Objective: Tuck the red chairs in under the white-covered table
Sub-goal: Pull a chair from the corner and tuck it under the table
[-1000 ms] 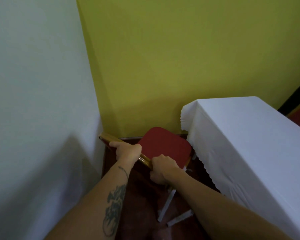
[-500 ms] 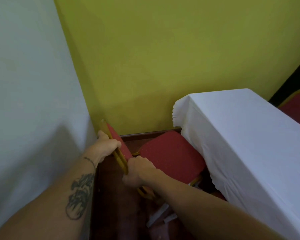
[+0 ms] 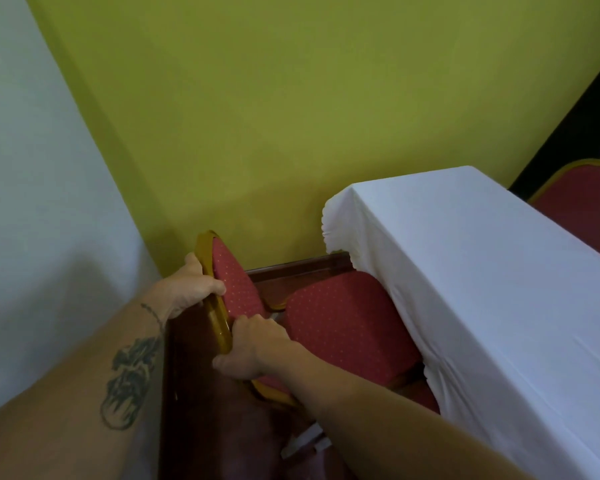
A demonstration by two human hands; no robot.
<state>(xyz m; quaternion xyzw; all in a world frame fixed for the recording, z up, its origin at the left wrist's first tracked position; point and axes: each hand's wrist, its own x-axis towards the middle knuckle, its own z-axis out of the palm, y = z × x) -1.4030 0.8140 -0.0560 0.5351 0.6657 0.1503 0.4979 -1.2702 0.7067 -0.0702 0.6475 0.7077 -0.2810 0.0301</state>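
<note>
A red padded chair (image 3: 347,323) with a gold frame stands in the corner, its seat partly under the overhanging cloth of the white-covered table (image 3: 482,271). My left hand (image 3: 187,287) grips the upper part of the gold backrest frame. My right hand (image 3: 252,344) grips the same frame lower down. The red backrest pad shows between my hands. The chair's legs are hidden. A second red chair (image 3: 582,195) with a gold rim shows beyond the table at the right edge.
A yellow-green wall (image 3: 291,116) stands close behind the chair and a white wall (image 3: 32,202) close on the left. A dark wooden skirting (image 3: 298,266) runs along the floor. White strips (image 3: 305,443) lie on the dark floor below my right arm.
The chair has swung round: its backrest now faces the left wall and its seat has slid further under the tablecloth. Both hands stay on the backrest frame.
</note>
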